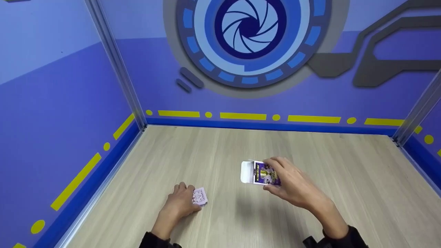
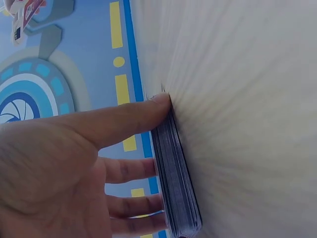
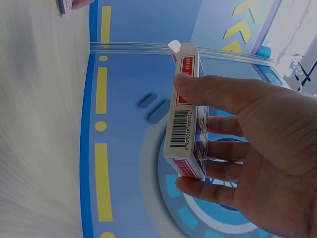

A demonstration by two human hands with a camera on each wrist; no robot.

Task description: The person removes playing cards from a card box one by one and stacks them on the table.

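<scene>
A small deck of playing cards (image 1: 200, 196) lies on the table at the left of centre, its top card patterned in white and reddish purple. My left hand (image 1: 177, 202) grips it by the edges. In the left wrist view the thumb presses one end of the stacked cards (image 2: 176, 178), with the fingers along the far side. Above the table, my right hand (image 1: 293, 182) holds a purple and white card box (image 1: 263, 173) between thumb and fingers. The box's white end flap (image 1: 246, 171) stands open, pointing left. A barcode shows on the side of the box (image 3: 179, 128) in the right wrist view.
The pale wood-grain table (image 1: 220, 148) is bounded by blue printed panels at the back (image 1: 144, 75), left and right. Metal corner posts (image 1: 117, 65) join the panels. Beneath the box, a shadow falls on the table.
</scene>
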